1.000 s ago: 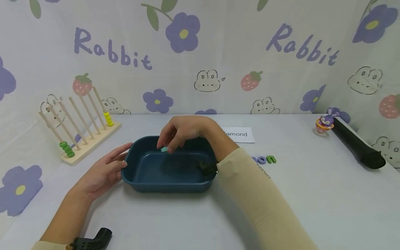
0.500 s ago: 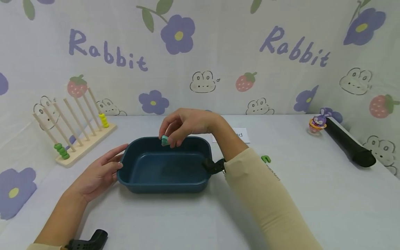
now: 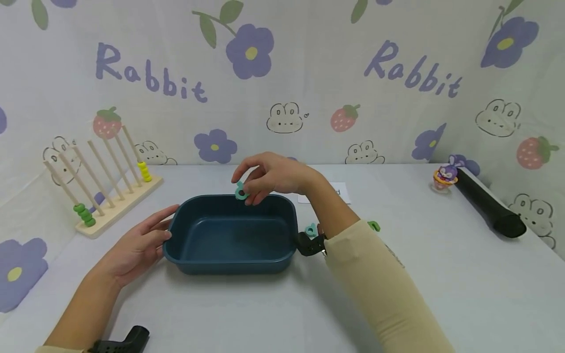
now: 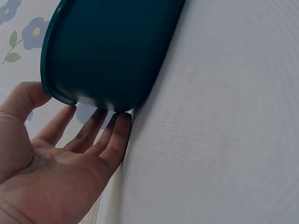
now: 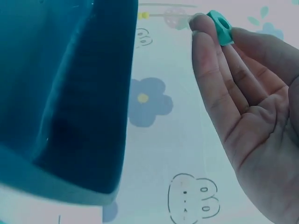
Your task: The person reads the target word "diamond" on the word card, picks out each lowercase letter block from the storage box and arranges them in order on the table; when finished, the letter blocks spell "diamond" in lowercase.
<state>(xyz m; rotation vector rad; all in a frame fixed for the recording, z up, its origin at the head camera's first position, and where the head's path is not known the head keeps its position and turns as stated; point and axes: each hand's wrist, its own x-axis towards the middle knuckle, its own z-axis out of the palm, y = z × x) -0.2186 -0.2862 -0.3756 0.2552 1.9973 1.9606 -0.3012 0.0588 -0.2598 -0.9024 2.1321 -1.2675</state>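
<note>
My right hand pinches a small teal toy letter, shaped like a d, between thumb and fingertips. It hangs above the far rim of a dark blue rectangular basin. In the right wrist view the hole of the letter faces the camera. At the basin's left end is my left hand; fingers and thumb touch the outside of the wall. The left wrist view shows fairly straight fingertips against the basin.
Another teal letter and a green letter lie right of the basin, partly around my sleeve. A white word card is mostly hidden behind my forearm. A wooden bead rack stands left; a rabbit figure and black object are right.
My right hand has risen from inside the basin and shifted slightly right, turning the teal letter's face into view. The left hand stays at the basin's end. A second teal letter has come into sight.
</note>
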